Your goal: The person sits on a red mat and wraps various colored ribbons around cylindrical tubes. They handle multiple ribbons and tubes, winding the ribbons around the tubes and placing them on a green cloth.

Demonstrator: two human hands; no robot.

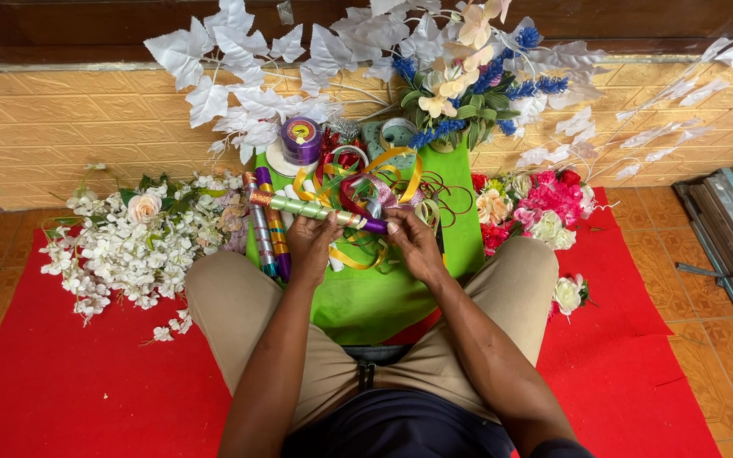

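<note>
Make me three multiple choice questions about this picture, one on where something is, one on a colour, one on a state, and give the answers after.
1. Where does the heap of white blossoms lie?
A. Beside the person's left knee
B. Beside the right knee
C. On the green cloth

2. What colour is the cloth between the knees?
A. Blue
B. Green
C. White

3. How is the light green roll held?
A. Lying untouched
B. In the left hand only
C. In both hands

Answers: 1 A, it is piled on the red mat on that side. 2 B, bright green. 3 C, left hand and right hand both grip it.
</note>
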